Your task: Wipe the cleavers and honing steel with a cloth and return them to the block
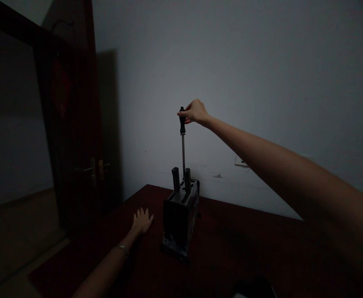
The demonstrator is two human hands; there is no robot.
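nearest us, at four o'clock, our right forearm [281,169] stretches to our right hand [197,111], which pinches the black grip [182,123] of a slim metal rod [183,149], upright at twelve o'clock over the knife block [175,223], the rod's lower end hidden. at the block's nine o'clock, our left hand [142,222] lies spread wide on the table [231,231].

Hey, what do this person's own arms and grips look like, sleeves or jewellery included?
The left grip and right grip are bare, ungloved hands. No sleeve shows on the left arm or right arm. A thin, pale, shiny band circles the left wrist; none shows on the right. It's too dim to rule out rings.
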